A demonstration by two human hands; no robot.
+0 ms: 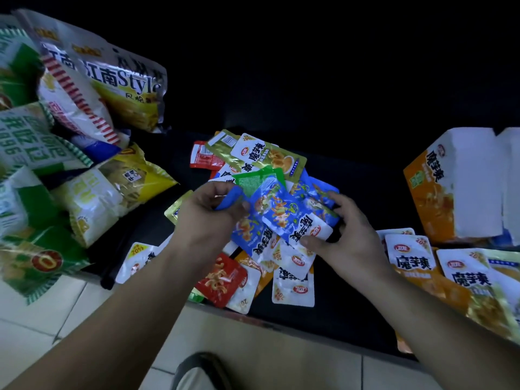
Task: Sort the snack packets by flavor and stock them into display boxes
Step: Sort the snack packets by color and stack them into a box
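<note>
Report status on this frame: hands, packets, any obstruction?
Left hand, right hand both gripping blue packets above the mixed pile. Orange box stands at right, apart. Big chip bags crowd the left; no block.

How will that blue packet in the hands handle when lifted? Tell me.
Probably floppy: the blue packet is a thin flat pouch. Likely light, since the right hand pinches it by one end. Its glossy film may slip from a loose grip.

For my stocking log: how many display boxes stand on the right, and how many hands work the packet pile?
Display boxes: 2, orange box and right-edge box
Hands: 2, left hand and right hand
Total: 4
</note>
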